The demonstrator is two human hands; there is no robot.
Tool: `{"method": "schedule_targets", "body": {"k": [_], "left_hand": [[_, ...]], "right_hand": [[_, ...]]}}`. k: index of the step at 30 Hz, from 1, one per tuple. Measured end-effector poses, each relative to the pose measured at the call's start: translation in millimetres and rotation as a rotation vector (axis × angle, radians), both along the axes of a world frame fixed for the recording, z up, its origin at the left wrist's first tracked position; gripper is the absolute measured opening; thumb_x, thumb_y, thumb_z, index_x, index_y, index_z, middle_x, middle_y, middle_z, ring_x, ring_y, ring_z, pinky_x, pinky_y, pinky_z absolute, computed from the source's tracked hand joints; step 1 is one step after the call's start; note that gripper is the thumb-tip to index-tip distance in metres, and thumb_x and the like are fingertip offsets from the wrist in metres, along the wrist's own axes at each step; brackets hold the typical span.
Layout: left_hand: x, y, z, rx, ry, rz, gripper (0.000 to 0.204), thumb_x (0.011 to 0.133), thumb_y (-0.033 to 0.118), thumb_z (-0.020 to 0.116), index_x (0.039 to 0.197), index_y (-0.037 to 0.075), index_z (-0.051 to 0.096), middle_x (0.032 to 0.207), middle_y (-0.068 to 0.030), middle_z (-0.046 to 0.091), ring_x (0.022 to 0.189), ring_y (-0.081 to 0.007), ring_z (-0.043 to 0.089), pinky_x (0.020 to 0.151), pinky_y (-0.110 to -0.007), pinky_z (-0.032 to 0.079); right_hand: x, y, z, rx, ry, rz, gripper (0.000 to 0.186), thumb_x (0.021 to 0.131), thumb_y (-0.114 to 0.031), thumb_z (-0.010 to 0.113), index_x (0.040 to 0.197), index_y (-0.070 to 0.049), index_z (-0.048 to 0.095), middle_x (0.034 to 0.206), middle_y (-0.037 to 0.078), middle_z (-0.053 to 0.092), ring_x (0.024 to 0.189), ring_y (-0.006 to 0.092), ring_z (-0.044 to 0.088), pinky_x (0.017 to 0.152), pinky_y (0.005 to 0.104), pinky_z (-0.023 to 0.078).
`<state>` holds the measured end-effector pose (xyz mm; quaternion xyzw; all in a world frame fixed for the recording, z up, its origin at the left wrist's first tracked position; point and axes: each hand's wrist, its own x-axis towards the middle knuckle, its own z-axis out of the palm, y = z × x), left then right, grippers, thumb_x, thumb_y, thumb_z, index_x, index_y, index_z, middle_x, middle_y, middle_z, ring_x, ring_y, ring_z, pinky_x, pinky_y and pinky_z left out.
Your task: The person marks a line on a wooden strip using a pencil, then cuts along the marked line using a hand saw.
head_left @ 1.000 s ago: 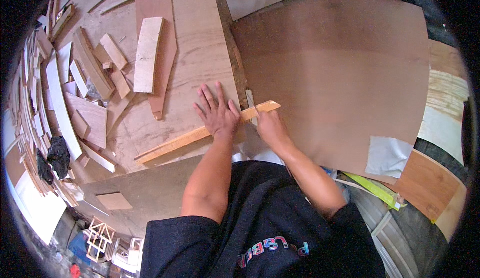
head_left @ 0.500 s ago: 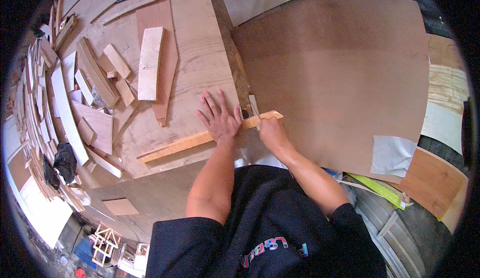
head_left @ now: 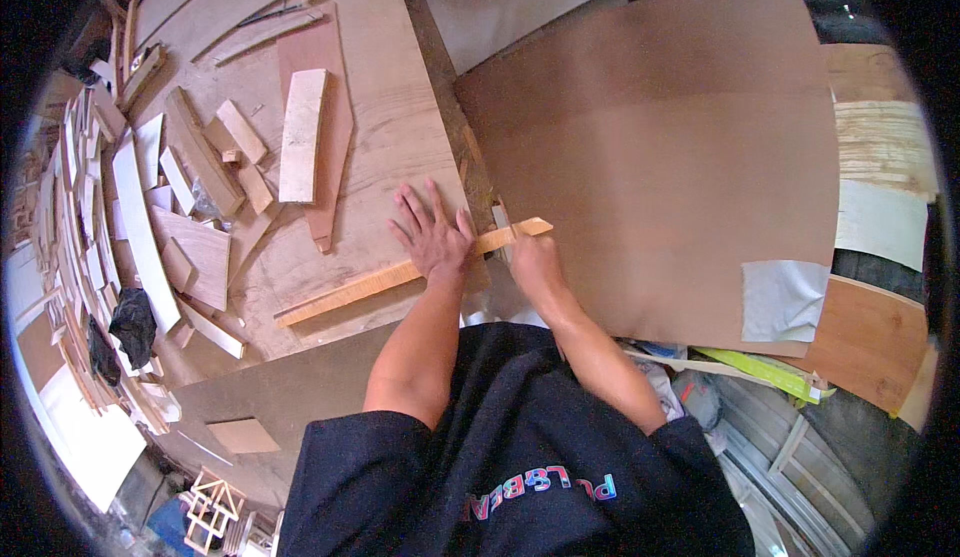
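A long narrow wood strip lies slantwise near the front edge of the plywood worktable, its right end sticking out past the table's right side. My left hand presses on it, palm down, fingers spread forward onto the tabletop. Just beyond the table edge, my right hand is closed in a fist around what looks like a hand saw. Only its narrow pale blade shows, crossing the strip near the overhanging end; the fingers hide the handle.
A large brown sheet fills the right side, with a grey cloth on its near corner. A short thick board rests on a reddish tapered panel. Wood offcuts and a black plastic bag crowd the left.
My right hand has shifted slightly with the saw, still at the strip's overhanging end. The left hand stays pressed on the strip. The whole view has tilted a little.
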<state>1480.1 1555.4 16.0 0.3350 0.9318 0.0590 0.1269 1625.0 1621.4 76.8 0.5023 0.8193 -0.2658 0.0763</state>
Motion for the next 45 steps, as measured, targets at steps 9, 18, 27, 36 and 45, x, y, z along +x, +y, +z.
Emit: {"method": "schedule_targets", "body": {"k": [9, 18, 27, 36, 45], "left_hand": [[-2, -32, -4, 0.472, 0.009, -0.27, 0.083, 0.094, 0.064, 0.061, 0.161, 0.02, 0.041, 0.169, -0.0183, 0.028, 0.159, -0.0341, 0.021, 0.127, -0.064, 0.008], [-9, -33, -13, 0.428, 0.016, -0.431, 0.063, 0.095, 0.056, 0.066, 0.146, 0.021, 0.059, 0.161, -0.0171, 0.043, 0.144, -0.0364, 0.043, 0.124, -0.058, 0.023], [8, -5, -9, 0.275, 0.055, -0.201, 0.059, 0.103, 0.044, 0.054, 0.152, 0.012, 0.053, 0.168, -0.0256, 0.026, 0.154, -0.0403, 0.027, 0.127, -0.055, 0.018], [9, 6, 5, 0.08, -0.043, -0.148, 0.077, 0.102, 0.05, 0.05, 0.167, 0.017, 0.024, 0.173, -0.023, 0.009, 0.162, -0.0386, 0.004, 0.129, -0.057, 0.005], [7, 10, 2, 0.012, -0.081, -0.131, 0.075, 0.103, 0.046, 0.049, 0.169, 0.025, 0.019, 0.175, -0.0197, 0.005, 0.162, -0.0361, 0.002, 0.129, -0.058, 0.001]], "right_hand": [[78, 11, 52, -0.133, 0.119, -0.34, 0.031, 0.106, -0.031, 0.054, 0.105, -0.009, 0.075, 0.084, 0.013, 0.074, 0.079, 0.0289, 0.072, 0.072, 0.0447, 0.053], [69, -27, 33, -0.044, 0.239, -0.311, 0.029, 0.105, -0.028, 0.056, 0.108, -0.005, 0.074, 0.084, 0.021, 0.073, 0.08, 0.0436, 0.069, 0.074, 0.0534, 0.053], [25, -25, 18, 0.019, 0.101, -0.104, 0.031, 0.102, -0.021, 0.057, 0.087, 0.002, 0.072, 0.082, 0.026, 0.071, 0.08, 0.0476, 0.069, 0.078, 0.0547, 0.053], [21, -6, 10, 0.075, -0.09, 0.341, 0.033, 0.1, -0.016, 0.056, 0.078, 0.004, 0.071, 0.079, 0.028, 0.07, 0.074, 0.046, 0.07, 0.075, 0.0559, 0.055], [30, -6, 14, -0.11, 0.018, 0.071, 0.03, 0.097, -0.013, 0.056, 0.08, 0.006, 0.071, 0.08, 0.03, 0.068, 0.076, 0.0504, 0.069, 0.073, 0.0566, 0.056]]}}
